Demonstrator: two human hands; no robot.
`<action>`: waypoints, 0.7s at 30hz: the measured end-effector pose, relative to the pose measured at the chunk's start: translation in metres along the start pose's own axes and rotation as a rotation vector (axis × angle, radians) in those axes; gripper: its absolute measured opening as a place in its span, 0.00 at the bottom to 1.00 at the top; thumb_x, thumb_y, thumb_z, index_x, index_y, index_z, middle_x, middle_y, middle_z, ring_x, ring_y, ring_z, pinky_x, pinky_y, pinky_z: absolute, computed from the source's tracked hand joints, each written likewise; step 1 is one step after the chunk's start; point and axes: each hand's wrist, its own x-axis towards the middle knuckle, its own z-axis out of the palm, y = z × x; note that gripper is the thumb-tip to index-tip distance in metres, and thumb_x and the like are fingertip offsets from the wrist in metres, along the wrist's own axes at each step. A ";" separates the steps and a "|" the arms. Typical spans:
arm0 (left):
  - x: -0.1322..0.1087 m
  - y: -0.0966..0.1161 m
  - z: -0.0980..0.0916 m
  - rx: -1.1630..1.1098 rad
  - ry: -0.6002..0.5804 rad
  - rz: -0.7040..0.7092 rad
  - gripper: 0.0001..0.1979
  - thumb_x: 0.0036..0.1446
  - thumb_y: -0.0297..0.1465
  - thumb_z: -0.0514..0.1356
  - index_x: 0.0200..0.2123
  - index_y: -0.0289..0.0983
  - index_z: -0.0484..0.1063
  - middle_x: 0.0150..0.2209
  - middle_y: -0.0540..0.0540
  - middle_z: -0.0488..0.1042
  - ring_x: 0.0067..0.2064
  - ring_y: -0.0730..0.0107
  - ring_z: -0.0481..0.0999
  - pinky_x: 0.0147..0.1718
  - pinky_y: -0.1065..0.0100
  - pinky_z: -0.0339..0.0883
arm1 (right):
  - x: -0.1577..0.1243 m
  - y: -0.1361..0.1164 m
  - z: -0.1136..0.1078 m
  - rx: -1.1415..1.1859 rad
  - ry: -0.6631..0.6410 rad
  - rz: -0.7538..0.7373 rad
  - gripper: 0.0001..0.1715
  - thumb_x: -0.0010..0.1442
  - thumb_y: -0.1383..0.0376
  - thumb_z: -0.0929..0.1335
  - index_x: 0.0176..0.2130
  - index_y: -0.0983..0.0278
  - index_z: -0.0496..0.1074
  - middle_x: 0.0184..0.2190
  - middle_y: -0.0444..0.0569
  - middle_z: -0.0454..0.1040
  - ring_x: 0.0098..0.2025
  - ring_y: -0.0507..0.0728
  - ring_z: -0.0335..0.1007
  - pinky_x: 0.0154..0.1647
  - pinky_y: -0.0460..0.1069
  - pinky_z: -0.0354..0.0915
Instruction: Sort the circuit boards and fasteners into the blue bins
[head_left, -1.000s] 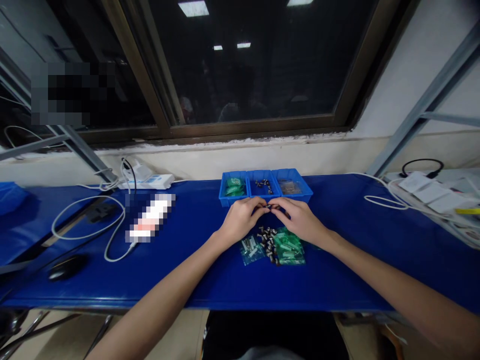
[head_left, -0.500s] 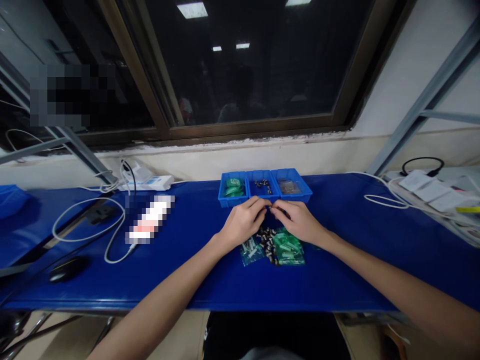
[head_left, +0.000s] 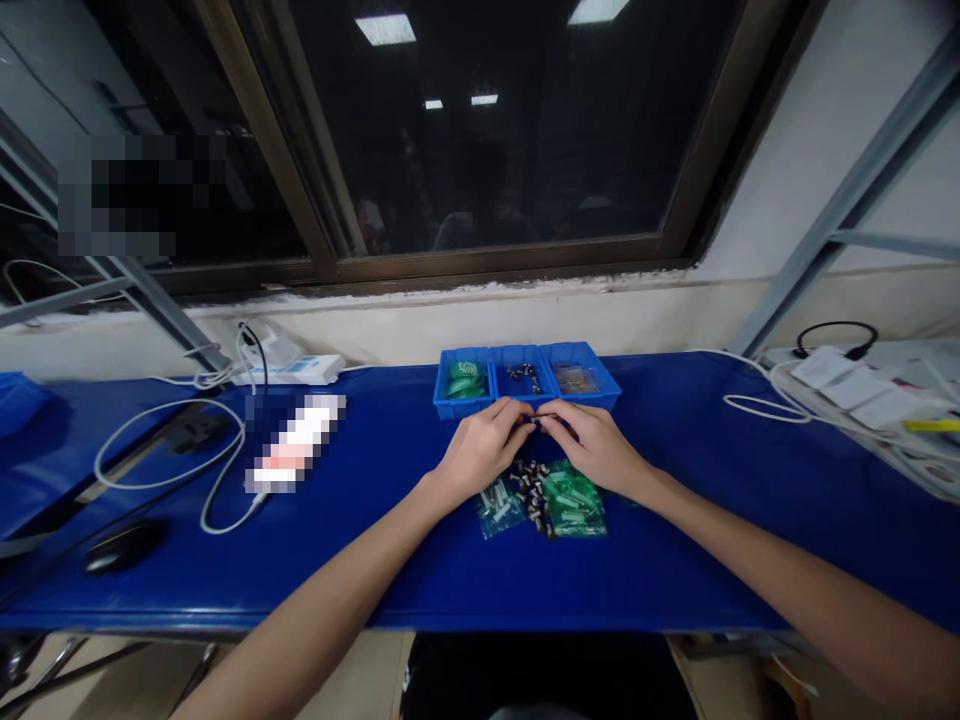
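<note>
I have room over the bench (head_left: pixel 697 440) between the right hand (head_left: pixel 592 438) and the white cable (head_left: pixel 772 414); ahead, the blue three-compartment tray (head_left: pixel 459 408) blocks me, nearer, the green plastic bag (head_left: pixel 576 503).

The small part (head_left: pixel 535 420) is dark and mostly covered by fingers; its full shape and exact tilt cannot be determined. It is held between the fingertips of the left hand (head_left: pixel 481 446) and right hand (head_left: pixel 598 443), near the front wall of the blue tray (head_left: pixel 460 409).
</note>
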 end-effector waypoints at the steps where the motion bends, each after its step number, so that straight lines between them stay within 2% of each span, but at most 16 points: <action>1: 0.000 0.000 0.000 0.000 0.006 -0.003 0.10 0.69 0.33 0.51 0.47 0.36 0.68 0.43 0.44 0.74 0.41 0.67 0.76 0.38 0.66 0.71 | 0.000 0.001 0.001 -0.010 0.000 -0.009 0.11 0.69 0.64 0.60 0.45 0.61 0.70 0.39 0.49 0.77 0.40 0.57 0.75 0.41 0.51 0.67; 6: 0.000 0.000 0.000 0.008 -0.003 -0.007 0.10 0.69 0.34 0.51 0.46 0.36 0.68 0.44 0.44 0.74 0.42 0.67 0.76 0.39 0.66 0.71 | -0.001 0.006 0.002 -0.084 -0.019 -0.052 0.10 0.68 0.65 0.61 0.46 0.62 0.70 0.41 0.52 0.76 0.42 0.59 0.74 0.43 0.53 0.67; 14: 0.000 0.004 0.001 0.020 -0.013 -0.033 0.12 0.70 0.36 0.50 0.43 0.36 0.69 0.40 0.45 0.74 0.40 0.67 0.76 0.39 0.66 0.71 | -0.002 0.007 0.002 -0.149 -0.115 -0.107 0.13 0.70 0.64 0.60 0.38 0.64 0.71 0.33 0.49 0.72 0.36 0.57 0.70 0.37 0.52 0.65; 21: 0.001 0.000 0.001 -0.026 0.014 0.019 0.11 0.70 0.29 0.48 0.47 0.36 0.69 0.42 0.44 0.74 0.41 0.68 0.75 0.38 0.66 0.72 | -0.002 0.003 0.003 -0.084 -0.097 -0.081 0.14 0.70 0.64 0.60 0.35 0.63 0.70 0.31 0.47 0.71 0.34 0.55 0.69 0.36 0.50 0.62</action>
